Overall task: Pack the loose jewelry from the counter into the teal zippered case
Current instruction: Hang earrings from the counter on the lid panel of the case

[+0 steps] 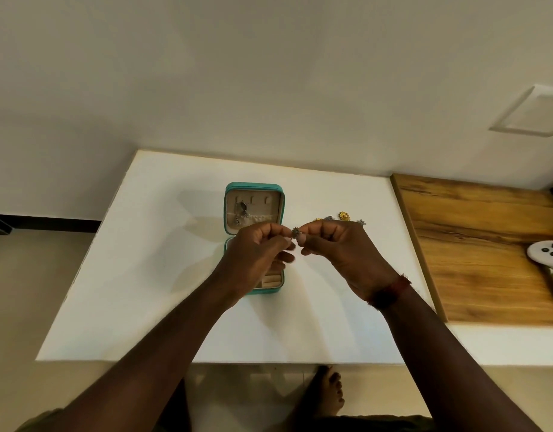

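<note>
Two-handed pinch: left hand (259, 249) and right hand (339, 255) both grip one small silver piece (296, 233) in the air just right of the open teal case (253, 185), so a slip probably bounces it off the counter (144, 291) or among the loose pieces (343, 216) beyond.

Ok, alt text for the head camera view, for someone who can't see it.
The left hand and right hand pinch a small jewelry piece between them above the open teal case on a white counter. Silver jewelry hangs in its lid, and loose gold and silver pieces lie beyond the right hand. A white controller rests on a wooden board at right.
</note>
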